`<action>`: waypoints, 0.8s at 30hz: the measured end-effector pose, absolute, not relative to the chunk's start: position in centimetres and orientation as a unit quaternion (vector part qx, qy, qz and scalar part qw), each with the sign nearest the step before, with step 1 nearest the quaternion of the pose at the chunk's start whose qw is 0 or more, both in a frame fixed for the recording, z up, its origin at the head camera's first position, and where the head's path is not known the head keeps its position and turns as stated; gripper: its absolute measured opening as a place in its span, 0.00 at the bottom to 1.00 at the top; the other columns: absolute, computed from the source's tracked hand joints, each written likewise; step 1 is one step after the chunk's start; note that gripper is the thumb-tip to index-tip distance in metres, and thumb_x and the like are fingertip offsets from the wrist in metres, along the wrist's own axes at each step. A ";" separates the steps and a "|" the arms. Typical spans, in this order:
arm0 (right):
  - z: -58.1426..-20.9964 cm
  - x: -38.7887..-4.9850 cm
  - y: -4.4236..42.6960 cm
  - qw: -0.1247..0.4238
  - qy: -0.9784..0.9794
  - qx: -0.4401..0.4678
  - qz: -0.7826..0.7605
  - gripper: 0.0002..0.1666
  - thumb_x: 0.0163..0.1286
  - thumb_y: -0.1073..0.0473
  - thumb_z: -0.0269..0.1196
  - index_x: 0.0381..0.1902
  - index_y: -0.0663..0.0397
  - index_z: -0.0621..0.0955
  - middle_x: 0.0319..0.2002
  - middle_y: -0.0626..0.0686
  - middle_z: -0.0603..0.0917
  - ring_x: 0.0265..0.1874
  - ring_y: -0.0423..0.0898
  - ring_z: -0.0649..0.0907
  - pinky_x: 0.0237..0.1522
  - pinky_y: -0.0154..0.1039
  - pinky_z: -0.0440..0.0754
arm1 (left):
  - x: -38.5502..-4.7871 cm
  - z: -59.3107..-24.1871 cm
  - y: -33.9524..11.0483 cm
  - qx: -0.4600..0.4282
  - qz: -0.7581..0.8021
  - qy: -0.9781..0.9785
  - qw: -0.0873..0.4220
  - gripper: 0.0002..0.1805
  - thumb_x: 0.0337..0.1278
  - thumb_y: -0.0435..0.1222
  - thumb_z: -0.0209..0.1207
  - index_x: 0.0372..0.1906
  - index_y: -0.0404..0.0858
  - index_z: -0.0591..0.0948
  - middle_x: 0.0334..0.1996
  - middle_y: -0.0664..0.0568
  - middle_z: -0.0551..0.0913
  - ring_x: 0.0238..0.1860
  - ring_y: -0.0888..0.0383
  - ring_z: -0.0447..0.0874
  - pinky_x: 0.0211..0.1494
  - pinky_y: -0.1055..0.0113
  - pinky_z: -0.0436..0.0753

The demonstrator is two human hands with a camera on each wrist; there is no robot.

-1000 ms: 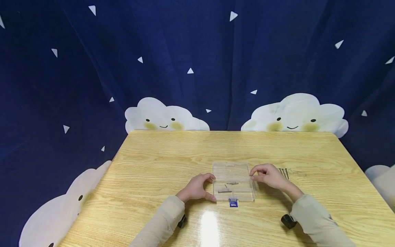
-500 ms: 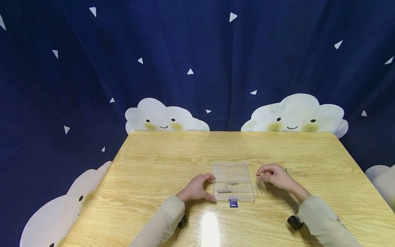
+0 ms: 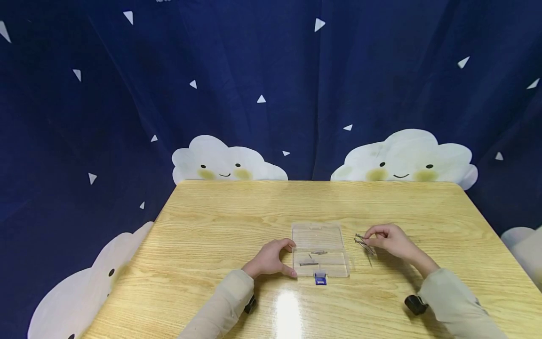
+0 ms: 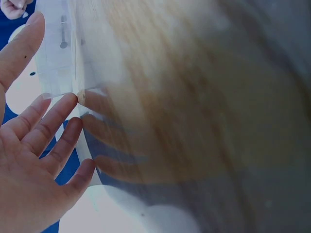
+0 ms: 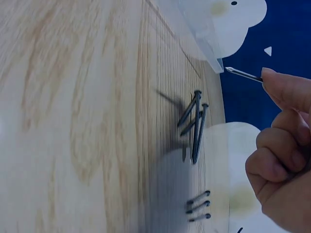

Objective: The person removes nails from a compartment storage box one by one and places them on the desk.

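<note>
My left hand [image 3: 270, 257] lies at the left side of a clear plastic box [image 3: 338, 269], its thumb and fingers spread along that edge. In the left wrist view the fingers are straight, with their tips near the box corner. The box lies opened flat, with a blue latch [image 3: 320, 278] at the front and several small metal pieces [image 3: 309, 263] inside. To the box's right, my right hand [image 3: 391, 241] pinches a nail [image 5: 244, 74] between thumb and forefinger, tip pointing away. Close by, several loose nails [image 5: 197, 128] lie crossed on the wood.
Three more nails [image 5: 199, 204] lie side by side on the table, beyond the crossed ones. The wooden table [image 3: 220, 212] ends at a dark blue curtain [image 3: 237, 56] with white clouds. A black wrist device [image 3: 416, 305] is under the right sleeve.
My right hand has moved right, away from the box's right edge. Crossed nails now show left of its fingertips, while the nails right of it have gone from sight. The left hand stays put.
</note>
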State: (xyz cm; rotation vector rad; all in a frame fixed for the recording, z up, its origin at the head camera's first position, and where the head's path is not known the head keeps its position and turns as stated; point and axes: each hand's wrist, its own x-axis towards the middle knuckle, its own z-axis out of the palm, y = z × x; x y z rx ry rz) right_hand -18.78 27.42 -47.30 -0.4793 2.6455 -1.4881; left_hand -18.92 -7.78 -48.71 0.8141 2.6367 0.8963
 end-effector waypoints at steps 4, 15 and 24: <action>-47.6 -19.0 28.1 0.032 0.863 -0.148 -0.483 0.07 0.57 0.64 0.65 0.32 0.64 0.82 0.11 0.41 0.59 0.12 0.34 0.58 0.15 0.33 0.62 | -18.9 -48.7 -7.8 0.280 0.303 0.903 0.120 0.36 0.28 0.46 0.75 0.50 0.43 0.74 0.42 0.55 0.81 0.49 0.55 0.73 0.57 0.62 0.67; -46.9 -18.9 29.6 0.032 0.872 -0.130 -0.471 0.11 0.59 0.63 0.63 0.35 0.68 0.80 0.11 0.42 0.61 0.11 0.37 0.62 0.15 0.35 0.65 | -19.0 -48.9 -7.9 0.285 0.296 0.904 0.117 0.37 0.28 0.48 0.74 0.51 0.43 0.73 0.43 0.56 0.81 0.50 0.55 0.73 0.57 0.62 0.67; -47.0 -19.4 30.8 0.035 0.896 -0.105 -0.431 0.11 0.59 0.61 0.63 0.36 0.66 0.81 0.12 0.44 0.61 0.12 0.38 0.61 0.18 0.35 0.63 | -19.0 -48.9 -7.9 0.291 0.293 0.904 0.112 0.37 0.28 0.48 0.74 0.51 0.43 0.73 0.43 0.55 0.81 0.49 0.55 0.74 0.57 0.63 0.68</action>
